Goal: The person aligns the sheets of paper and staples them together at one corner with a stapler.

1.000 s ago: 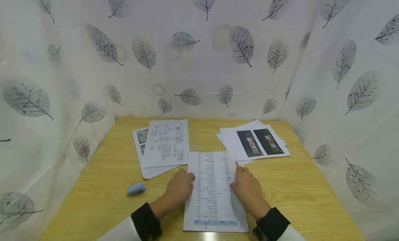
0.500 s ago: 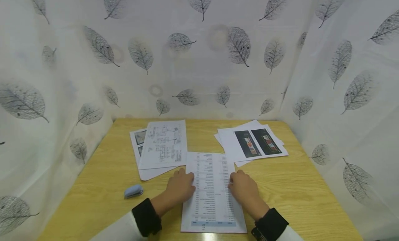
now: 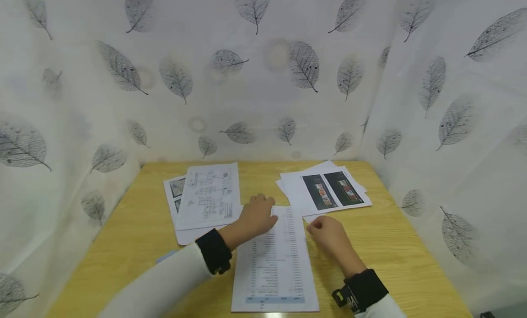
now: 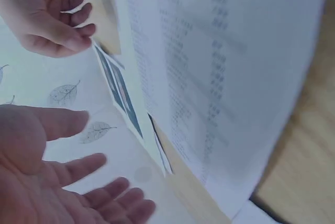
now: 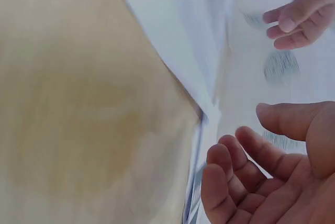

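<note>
A stack of paper with a printed list lies lengthwise at the middle front of the table. My left hand hovers over its far end, hiding part of the top edge. In the left wrist view that hand's fingers are spread and hold nothing. Beside the stack's far right corner is my right hand, raised off the paper. Its fingers curve loosely around nothing in the right wrist view. Mostly behind the left sleeve, a blue stapler shows only one end.
Sheets with line drawings lie at the back left, their near corner close to the list. At the back right are sheets with dark photos. A leaf-patterned curtain encloses the wooden table behind and on both sides.
Both hands have let go of the list's side edges. The left hand has moved forward and right over its far end; the right has lifted off outward. The left sleeve now covers most of the stapler.
</note>
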### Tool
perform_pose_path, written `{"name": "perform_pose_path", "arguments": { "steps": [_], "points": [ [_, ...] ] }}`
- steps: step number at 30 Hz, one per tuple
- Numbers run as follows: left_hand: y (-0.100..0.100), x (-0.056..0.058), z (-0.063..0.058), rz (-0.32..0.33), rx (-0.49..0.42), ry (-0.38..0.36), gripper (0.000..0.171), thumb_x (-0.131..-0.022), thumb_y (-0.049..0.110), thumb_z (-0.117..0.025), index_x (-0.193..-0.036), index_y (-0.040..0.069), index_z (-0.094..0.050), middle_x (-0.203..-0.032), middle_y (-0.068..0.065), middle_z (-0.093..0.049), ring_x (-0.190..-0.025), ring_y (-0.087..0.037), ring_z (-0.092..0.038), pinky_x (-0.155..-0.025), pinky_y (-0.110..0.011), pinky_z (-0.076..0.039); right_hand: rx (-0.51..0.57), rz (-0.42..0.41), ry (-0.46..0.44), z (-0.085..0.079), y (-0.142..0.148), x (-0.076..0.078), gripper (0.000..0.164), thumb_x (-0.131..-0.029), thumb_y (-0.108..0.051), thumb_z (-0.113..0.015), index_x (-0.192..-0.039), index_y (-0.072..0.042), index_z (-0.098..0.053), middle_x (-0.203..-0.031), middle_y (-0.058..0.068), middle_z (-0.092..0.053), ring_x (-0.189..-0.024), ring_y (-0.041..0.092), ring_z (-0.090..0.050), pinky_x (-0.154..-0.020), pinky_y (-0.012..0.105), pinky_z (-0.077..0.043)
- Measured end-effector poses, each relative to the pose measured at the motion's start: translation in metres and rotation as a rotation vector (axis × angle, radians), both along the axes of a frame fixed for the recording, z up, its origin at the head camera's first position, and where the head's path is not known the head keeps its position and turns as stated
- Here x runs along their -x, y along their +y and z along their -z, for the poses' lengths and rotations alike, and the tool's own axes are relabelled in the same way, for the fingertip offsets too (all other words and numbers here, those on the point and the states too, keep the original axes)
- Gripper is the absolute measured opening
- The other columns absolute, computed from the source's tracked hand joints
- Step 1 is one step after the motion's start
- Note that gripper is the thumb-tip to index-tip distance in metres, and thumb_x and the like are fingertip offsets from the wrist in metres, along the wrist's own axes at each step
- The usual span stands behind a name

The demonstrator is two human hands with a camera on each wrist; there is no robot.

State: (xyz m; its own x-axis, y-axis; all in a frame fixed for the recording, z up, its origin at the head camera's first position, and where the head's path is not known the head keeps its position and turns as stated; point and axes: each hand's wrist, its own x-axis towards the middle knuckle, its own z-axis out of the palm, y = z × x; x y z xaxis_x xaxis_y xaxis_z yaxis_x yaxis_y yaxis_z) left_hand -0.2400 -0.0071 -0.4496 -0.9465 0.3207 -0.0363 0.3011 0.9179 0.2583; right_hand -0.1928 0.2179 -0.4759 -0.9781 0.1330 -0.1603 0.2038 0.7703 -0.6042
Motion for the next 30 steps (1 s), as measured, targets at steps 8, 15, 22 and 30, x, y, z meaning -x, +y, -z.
{"name": "perform_pose_path", "arguments": {
  "steps": [8,15,22,30],
  "points": [
    [0.042,0.069,-0.002,0.11,-0.042,-0.005,0.06,-0.097,0.039,-0.067,-0.148,0.012,-0.05,-0.142,-0.013,-0.054,-0.128,-0.03,-0.051,-0.104,-0.048,-0.048,0.434,0.251,-0.078,-0.018,0.045,0.024,0.055,-0.1,-0.031,-0.063,-0.138,0.008,-0.05,-0.133,0.03,-0.057,-0.107,0.039,-0.068,-0.075,0.036,-0.061],
    [0.057,0.119,0.022,0.06,-0.121,-0.08,0.069,-0.095,0.036,-0.071,-0.153,0.011,-0.043,-0.151,-0.012,-0.05,-0.138,-0.032,-0.047,-0.115,-0.053,-0.039,0.68,0.411,-0.152,-0.006,0.063,0.035,0.063,-0.103,-0.024,-0.057,-0.152,0.009,-0.035,-0.151,0.033,-0.04,-0.124,0.038,-0.056,-0.099,0.043,-0.056],
    [0.051,0.15,0.056,0.007,-0.147,-0.126,0.088,-0.089,0.039,-0.078,-0.16,0.014,-0.032,-0.158,-0.011,-0.044,-0.146,-0.033,-0.04,-0.12,-0.057,-0.031,0.877,0.587,-0.153,0.006,0.063,0.047,0.07,-0.104,-0.02,-0.055,-0.16,0.004,-0.021,-0.162,0.03,-0.028,-0.135,0.035,-0.051,-0.108,0.042,-0.05],
    [0.055,0.155,0.055,0.007,-0.09,-0.195,0.077,-0.088,0.052,-0.076,-0.156,0.033,-0.044,-0.155,-0.005,-0.049,-0.134,-0.034,-0.044,-0.117,-0.059,-0.028,1.012,0.635,-0.111,0.005,0.059,0.055,0.074,-0.103,-0.021,-0.055,-0.162,0.001,-0.016,-0.165,0.026,-0.025,-0.135,0.03,-0.045,-0.112,0.045,-0.046]
  ]
}}
